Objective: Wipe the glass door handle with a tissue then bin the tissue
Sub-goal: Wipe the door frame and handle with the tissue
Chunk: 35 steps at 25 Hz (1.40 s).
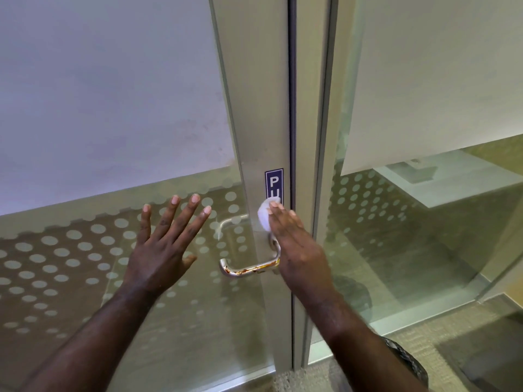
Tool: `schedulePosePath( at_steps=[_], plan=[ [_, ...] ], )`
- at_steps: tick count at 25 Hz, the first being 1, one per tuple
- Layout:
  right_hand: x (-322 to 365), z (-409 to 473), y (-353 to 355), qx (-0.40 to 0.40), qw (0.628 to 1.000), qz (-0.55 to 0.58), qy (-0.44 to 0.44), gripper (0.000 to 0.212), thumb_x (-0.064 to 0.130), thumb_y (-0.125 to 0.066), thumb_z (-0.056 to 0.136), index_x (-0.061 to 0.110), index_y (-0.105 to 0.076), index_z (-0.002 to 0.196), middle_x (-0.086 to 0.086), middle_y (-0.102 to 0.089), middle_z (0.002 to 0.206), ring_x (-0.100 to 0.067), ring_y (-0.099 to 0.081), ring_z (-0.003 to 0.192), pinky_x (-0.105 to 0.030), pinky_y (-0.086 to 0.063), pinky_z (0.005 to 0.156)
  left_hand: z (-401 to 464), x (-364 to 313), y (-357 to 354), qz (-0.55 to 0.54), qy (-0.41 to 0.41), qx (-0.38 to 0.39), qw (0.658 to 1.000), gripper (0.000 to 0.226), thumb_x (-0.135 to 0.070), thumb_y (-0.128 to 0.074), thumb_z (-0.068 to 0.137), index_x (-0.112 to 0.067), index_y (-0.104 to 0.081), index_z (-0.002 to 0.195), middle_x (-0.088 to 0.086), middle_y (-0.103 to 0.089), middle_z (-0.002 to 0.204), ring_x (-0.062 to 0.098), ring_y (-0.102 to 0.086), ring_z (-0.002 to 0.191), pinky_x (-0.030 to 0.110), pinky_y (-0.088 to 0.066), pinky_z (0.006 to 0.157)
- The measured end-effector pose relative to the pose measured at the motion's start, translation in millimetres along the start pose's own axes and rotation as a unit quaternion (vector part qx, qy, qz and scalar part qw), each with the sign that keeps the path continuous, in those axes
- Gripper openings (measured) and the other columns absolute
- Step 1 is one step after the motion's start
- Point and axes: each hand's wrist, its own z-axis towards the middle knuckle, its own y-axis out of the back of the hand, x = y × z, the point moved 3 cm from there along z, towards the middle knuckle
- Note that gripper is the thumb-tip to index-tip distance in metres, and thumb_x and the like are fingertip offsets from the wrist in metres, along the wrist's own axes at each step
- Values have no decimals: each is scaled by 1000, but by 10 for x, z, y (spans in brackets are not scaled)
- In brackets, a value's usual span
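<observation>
A chrome lever handle with rusty brown stains sticks out to the left from the aluminium stile of a glass door. My right hand presses a small white tissue flat against the stile just above the handle's base, partly covering a blue sign. My left hand is open with fingers spread, flat against the frosted, dotted glass to the left of the handle. It holds nothing.
A blue sign showing "PU" is on the stile. A fixed glass panel stands to the right of the door frame, with carpeted floor below it. A second handle shows through the glass.
</observation>
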Motion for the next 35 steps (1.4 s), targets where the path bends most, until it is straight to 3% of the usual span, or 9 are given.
schedulePosePath(
  at_steps=[4, 7, 12, 16, 22, 26, 30, 33, 35],
  plan=[
    [-326, -285, 118, 45, 997, -10, -63, 47, -6, -32, 88, -3, -53, 130, -16, -55, 135, -27, -54, 123, -35, -36, 109, -77, -45, -48, 0, -1, -1, 1000, 145, -31, -95, 52, -31, 1, 160, -4, 8, 169, 25, 4, 155, 57, 6, 121],
    [-386, -402, 46, 126, 988, 16, -90, 50, -11, -44, 82, 0, -56, 129, -14, -58, 133, -26, -56, 122, -38, -42, 104, -172, -81, -102, -1, 5, -4, 1000, 141, -25, -93, 56, -31, 2, 160, -4, 9, 169, 25, 5, 155, 59, 2, 121],
    [-384, -496, -169, 238, 954, 114, -142, 54, -8, -41, 88, 11, -49, 138, -3, -46, 145, -14, -42, 135, -36, -33, 113, -204, -79, -162, -4, 8, -17, 1000, 139, -23, -92, 56, -31, 0, 160, -4, 7, 169, 24, 4, 155, 59, -1, 121],
    [-419, -568, -216, 317, 941, 105, -59, 73, -9, -42, 78, 10, -30, 148, -3, -23, 156, -13, -19, 145, -27, -17, 118, -213, -55, -205, -1, 4, -19, 1000, 138, -25, -92, 56, -30, -1, 160, -4, 6, 169, 24, 3, 155, 58, 0, 121],
    [-653, -500, -182, 350, 933, 27, 76, 76, -13, -20, 77, 13, -31, 148, -1, -21, 156, -19, -26, 142, -34, -39, 108, -226, -35, -251, 10, -3, -23, 1000, 137, -29, -92, 55, -29, -4, 161, -2, 2, 169, 25, -1, 155, 59, -2, 121],
    [-764, -422, -189, 367, 920, -5, 142, 69, -9, -48, 85, 17, -34, 147, -2, -29, 155, -13, -33, 138, -23, -37, 104, -222, -36, -248, 11, -8, -23, 1000, 139, -31, -93, 55, -30, -2, 161, -2, 4, 169, 25, 1, 155, 59, -1, 121],
    [-821, -451, -203, 398, 899, 28, 178, 71, -7, -42, 83, 6, -24, 149, -12, -19, 158, -20, -19, 146, -36, -37, 110, -223, -31, -246, 11, -7, -19, 1000, 140, -32, -93, 55, -29, -2, 161, -2, 4, 169, 25, 1, 155, 58, 0, 122],
    [-861, -392, -196, 369, 900, 20, 231, 68, -9, -58, 81, 3, -36, 144, -14, -33, 152, -23, -31, 141, -36, -38, 109, -221, -30, -248, 10, -7, -14, 1000, 141, -34, -94, 55, -29, -1, 160, -1, 5, 169, 25, 2, 155, 58, 2, 122],
    [-857, -314, -175, 346, 896, -4, 279, 55, -7, -56, 83, 5, -49, 137, -11, -47, 144, -21, -45, 132, -27, -33, 108, -215, -29, -237, 10, -7, -13, 1000, 140, -34, -93, 56, -29, 0, 160, -1, 5, 169, 25, 2, 155, 57, 2, 122]
  ],
)
